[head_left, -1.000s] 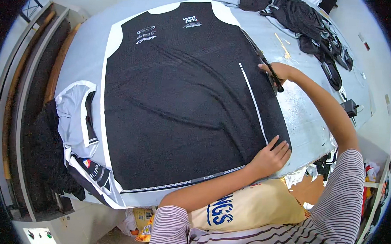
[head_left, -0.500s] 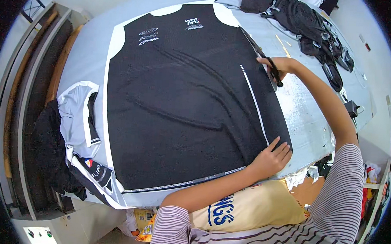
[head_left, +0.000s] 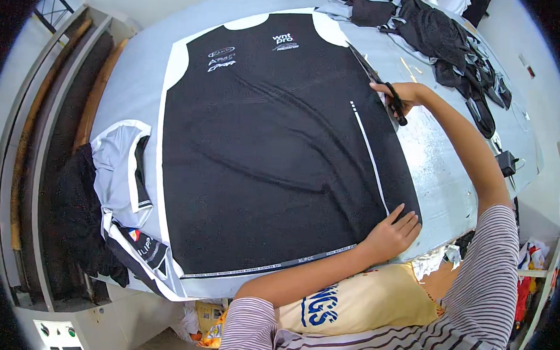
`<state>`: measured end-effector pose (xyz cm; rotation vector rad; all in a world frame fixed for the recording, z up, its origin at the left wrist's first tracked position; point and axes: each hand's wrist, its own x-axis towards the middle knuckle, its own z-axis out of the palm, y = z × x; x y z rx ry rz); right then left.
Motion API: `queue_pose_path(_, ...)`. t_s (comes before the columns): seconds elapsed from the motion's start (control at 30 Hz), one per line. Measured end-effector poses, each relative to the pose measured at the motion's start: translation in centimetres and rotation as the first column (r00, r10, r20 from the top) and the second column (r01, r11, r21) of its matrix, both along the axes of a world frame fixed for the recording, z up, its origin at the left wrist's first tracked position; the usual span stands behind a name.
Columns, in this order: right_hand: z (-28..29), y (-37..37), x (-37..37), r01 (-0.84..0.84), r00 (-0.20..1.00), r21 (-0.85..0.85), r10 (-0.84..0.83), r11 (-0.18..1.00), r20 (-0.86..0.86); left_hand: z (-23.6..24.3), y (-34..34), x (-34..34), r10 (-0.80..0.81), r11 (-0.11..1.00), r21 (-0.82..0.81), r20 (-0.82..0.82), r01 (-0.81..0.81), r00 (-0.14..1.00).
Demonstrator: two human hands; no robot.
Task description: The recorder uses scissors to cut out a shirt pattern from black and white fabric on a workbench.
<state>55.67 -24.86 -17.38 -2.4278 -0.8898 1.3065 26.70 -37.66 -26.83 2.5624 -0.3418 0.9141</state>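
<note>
— Where's the fabric?

— The black cloth panel (head_left: 275, 149) lies flat on the grey table (head_left: 457, 178), spread out in front of me, its white-edged neck at the far end and its hem near me.

— And your hands?

— My left hand (head_left: 396, 230) lies flat, fingers spread, pressing the panel's near right corner. My right hand (head_left: 403, 96) is farther off along the right edge, closed around black scissors (head_left: 385, 95) whose blades lie along that edge, pointing away from me.

— Anything else around?

— A heap of dark garments (head_left: 451, 44) at the far right, and grey and black pieces (head_left: 124, 186) just beside the panel on the left.
</note>
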Motion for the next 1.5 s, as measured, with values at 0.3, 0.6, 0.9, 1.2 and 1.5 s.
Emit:
queue_pose_path(0.3, -2.4, -0.3, 1.7, 0.097, 0.995, 0.105, -0.093, 0.99, -0.045, -0.7, 0.2, 0.5, -0.015, 0.999, -0.038, -0.046, 0.013, 0.999)
queue_pose_path(0.6, -2.3, -7.9, -1.4, 0.058, 0.998, 0.203, -0.055, 0.978, -0.019, 3.1, 2.4, -1.6, -0.35, 0.723, -0.69, -0.391, -0.02, 0.851)
queue_pose_path(0.9, -0.7, -20.9, -6.8, 0.05, 0.996, 0.212, -0.066, 0.976, 0.067, 7.3, 9.5, -16.8, -0.661, 0.617, -0.764, -0.634, -0.191, 0.403)
queue_pose_path(1.2, -0.4, -31.3, -11.9, 0.312, 0.946, 0.302, -0.267, 0.901, -0.181, 10.5, 9.3, -26.8, -0.653, 0.729, -0.666, -0.609, -0.158, -0.451)
queue_pose_path(1.5, -1.9, -35.1, -15.6, 0.407, 0.908, 0.373, -0.324, 0.834, -0.266, 10.4, 14.7, -10.1, 0.207, 0.963, -0.034, -0.541, -0.268, 0.815)
